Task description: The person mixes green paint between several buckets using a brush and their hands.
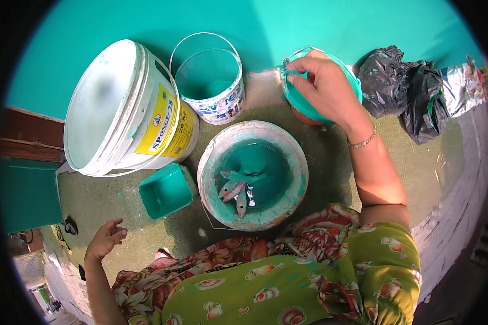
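Note:
My right hand [317, 81] reaches over a small paint bucket [342, 70] coated in teal, with a thin wire handle. Thumb and forefinger pinch together at its left rim, beside the handle's end; what lies between the tips is too small to make out. At the lower left, my left hand [107, 238] hangs free, fingers apart, holding nothing. In front of me stands a round, paint-smeared bucket [210, 157] with teal liquid inside. Several paintbrushes [233, 189] lean in it, their handles stained. Left of it sits a square teal-coated container [166, 189].
A large white tub [100, 108] with a yellow label tilts at the left. Behind the round bucket, a white pail [222, 111] with teal inside has its wire handle raised. Black plastic bags [387, 81] lie at the right beside a silvery wrapper [461, 89]. A teal wall [320, 24] rises behind.

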The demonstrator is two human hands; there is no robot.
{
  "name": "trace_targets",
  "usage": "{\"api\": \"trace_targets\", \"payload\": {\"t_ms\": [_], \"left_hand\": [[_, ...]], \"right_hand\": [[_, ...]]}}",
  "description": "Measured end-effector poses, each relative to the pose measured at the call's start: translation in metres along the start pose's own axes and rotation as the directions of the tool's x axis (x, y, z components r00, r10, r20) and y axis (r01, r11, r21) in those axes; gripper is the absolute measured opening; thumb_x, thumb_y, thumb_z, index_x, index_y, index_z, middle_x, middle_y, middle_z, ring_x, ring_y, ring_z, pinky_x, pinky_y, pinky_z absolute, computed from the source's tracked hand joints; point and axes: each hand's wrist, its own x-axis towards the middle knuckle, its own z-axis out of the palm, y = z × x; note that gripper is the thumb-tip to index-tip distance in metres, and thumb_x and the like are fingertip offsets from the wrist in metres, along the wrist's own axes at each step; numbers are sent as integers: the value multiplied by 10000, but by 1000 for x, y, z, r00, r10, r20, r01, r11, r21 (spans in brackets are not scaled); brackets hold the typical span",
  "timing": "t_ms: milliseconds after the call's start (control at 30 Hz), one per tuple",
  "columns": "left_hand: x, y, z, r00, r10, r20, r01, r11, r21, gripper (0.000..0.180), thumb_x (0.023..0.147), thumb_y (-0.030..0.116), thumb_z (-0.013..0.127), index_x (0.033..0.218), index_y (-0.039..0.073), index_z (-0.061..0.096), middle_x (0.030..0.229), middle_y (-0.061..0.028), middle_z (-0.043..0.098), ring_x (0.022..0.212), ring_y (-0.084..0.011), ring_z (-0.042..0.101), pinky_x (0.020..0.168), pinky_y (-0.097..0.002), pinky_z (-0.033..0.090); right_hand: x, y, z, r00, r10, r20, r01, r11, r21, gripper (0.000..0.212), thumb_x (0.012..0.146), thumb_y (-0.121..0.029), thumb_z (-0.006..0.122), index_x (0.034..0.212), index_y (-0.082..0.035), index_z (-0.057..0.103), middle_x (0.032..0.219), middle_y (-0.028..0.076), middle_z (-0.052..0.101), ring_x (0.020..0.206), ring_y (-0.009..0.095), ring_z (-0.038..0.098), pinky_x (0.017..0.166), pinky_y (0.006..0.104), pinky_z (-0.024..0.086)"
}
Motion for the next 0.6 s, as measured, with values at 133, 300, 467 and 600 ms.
{"api": "trace_targets", "payload": {"t_ms": [133,300,467,600], "left_hand": [[-8,5,-7,999,29,-28,-29,1000,-7,704,838,208,693,1376,-84,344,1035,-100,606,884,-159,572,764,-294,471],[-15,-4,-16,997,32,-67,-34,999,-27,736,817,215,708,1380,-81,338,1048,-102,602,886,-161,574,765,-297,474],[-28,-13,-16,997,32,-66,-37,996,-84,788,813,261,734,1393,-77,322,1056,-101,599,890,-160,576,759,-298,481],[-34,-25,-19,998,15,-64,-21,995,-101,817,808,282,747,1400,-75,313,1058,-103,600,890,-162,579,759,-295,484]], "right_hand": [[41,51,-6,986,168,10,-159,949,-271,470,798,-282,692,1201,-57,606,1043,165,617,1024,311,577,859,406,476],[67,94,47,912,361,194,-286,900,-327,524,793,-386,698,1222,-101,602,1213,142,604,1152,317,544,949,395,455],[74,97,60,826,521,216,-436,833,-341,481,783,-399,704,1158,-108,624,1135,115,646,1088,308,587,919,400,465],[72,91,56,817,538,208,-468,829,-306,427,765,-353,706,1089,-81,646,1077,135,663,1040,309,610,886,397,476]]}}
